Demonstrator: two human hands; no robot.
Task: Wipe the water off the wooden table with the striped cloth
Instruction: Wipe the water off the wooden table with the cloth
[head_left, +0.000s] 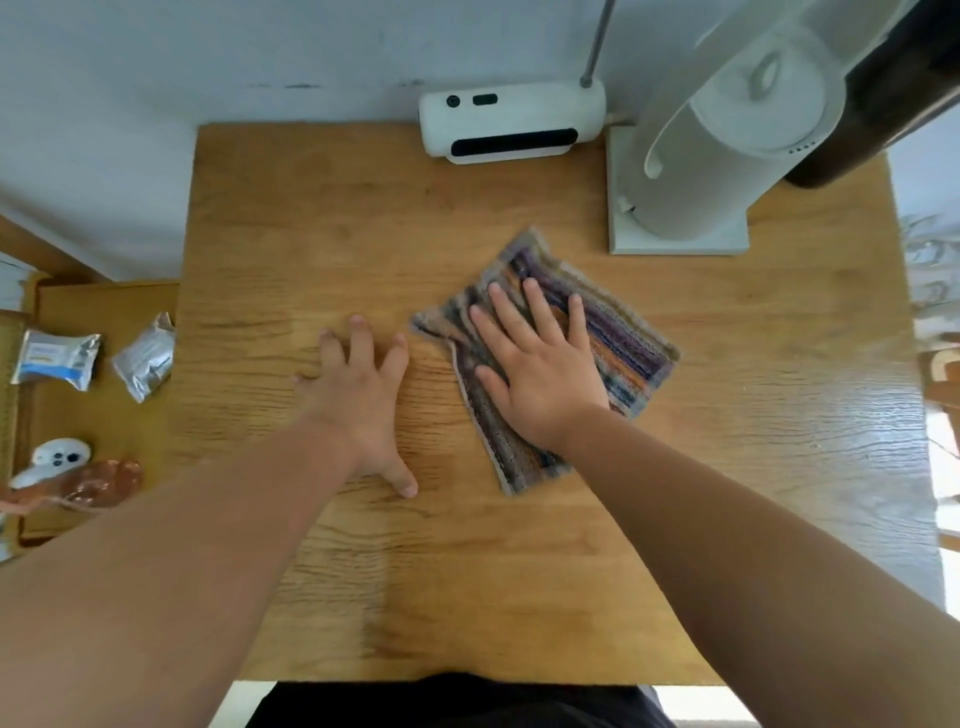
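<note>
Striped cloth: lies flat on the wooden table, just toward 1 o'clock of the table's middle, turned so its corners point roughly to 12, 3, 6 and 9 o'clock.
Cloth edges: the 9 o'clock corner is bunched into folds; a pale hem runs along the side facing 7 o'clock.
Right hand: palm down on the cloth, fingers straight and spread, tips toward 11 o'clock (pressing it flat, not clutching it).
Left hand: at 9 o'clock of the cloth, flat on bare wood, fingers splayed, thumb toward 5 o'clock; it is near the cloth's bunched corner but not touching it.
Hands together or apart: apart, side by side, neither curled around anything.
Water: cannot be told from the sheen on the wood.
White box-shaped device: at the table's 12 o'clock edge, against the wall.
Tall white appliance: on a square base at the 1 o'clock corner, near the cloth but apart from it.
Lower side surface: at 9 o'clock of the table, bearing two foil packets and a white controller.
</note>
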